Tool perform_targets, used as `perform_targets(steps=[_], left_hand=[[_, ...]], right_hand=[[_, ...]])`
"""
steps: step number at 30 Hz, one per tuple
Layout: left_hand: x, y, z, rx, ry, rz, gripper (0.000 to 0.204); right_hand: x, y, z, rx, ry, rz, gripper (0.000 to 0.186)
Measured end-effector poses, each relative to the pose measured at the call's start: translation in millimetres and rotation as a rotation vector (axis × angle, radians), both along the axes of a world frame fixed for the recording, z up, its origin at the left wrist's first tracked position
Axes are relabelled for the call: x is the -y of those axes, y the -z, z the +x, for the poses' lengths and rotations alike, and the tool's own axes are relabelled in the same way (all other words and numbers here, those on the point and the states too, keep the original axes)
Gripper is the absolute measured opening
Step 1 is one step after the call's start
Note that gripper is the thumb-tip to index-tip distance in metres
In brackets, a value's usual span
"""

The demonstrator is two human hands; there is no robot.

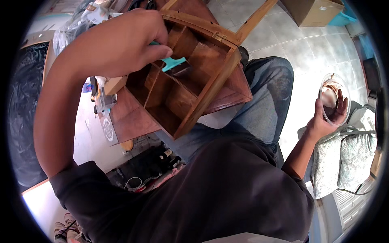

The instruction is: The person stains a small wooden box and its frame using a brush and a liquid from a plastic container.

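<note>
As the left hand (148,44) sensibly pinches the likely light turquoise tool (173,65) by its handle, between the box's (207,94) edges, the right hand (321,120), fingers spread, cradles a cup (329,96).

The brush (172,63) is turquoise with dark bristles. The wooden box (209,95) is honey brown, darker inside, its hinge (219,37) brass-coloured. Brown smears mark the clear cup (324,82). The counter (135,121) is reddish brown, the jeans (265,101) faded blue, the shirt (227,186) black, the floor tiles (298,50) pale grey, the cushions (327,170) white with a grey pattern.
</note>
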State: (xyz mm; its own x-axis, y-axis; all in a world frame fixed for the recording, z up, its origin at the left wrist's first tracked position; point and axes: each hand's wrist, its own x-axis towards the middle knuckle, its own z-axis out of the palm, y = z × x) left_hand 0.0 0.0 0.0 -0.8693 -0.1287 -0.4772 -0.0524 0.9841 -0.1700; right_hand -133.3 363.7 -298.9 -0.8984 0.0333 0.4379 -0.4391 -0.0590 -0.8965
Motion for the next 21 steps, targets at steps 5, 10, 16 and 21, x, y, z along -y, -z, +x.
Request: perform_targets(steps=[5,10,16,21], left_hand=[[-26,2,-25,0.154,-0.236,0.239,0.024],[-26,-2,-27,0.187,-0.392,0.357,0.028],[-14,6,-19,0.032,-0.45,0.576,0.032],[-7,13,-12,-0.156,-0.287,0.573,0.029]], right_hand=[[-8,6,-5,-0.009,0.02,-0.02,0.087],[-4,14,-8,-0.004,0.044,-0.013,0.087],[-3,7,-11,-0.007,0.045,0.012,0.089],[-1,-2,-7,0.003,0.037,-0.049,0.085]])
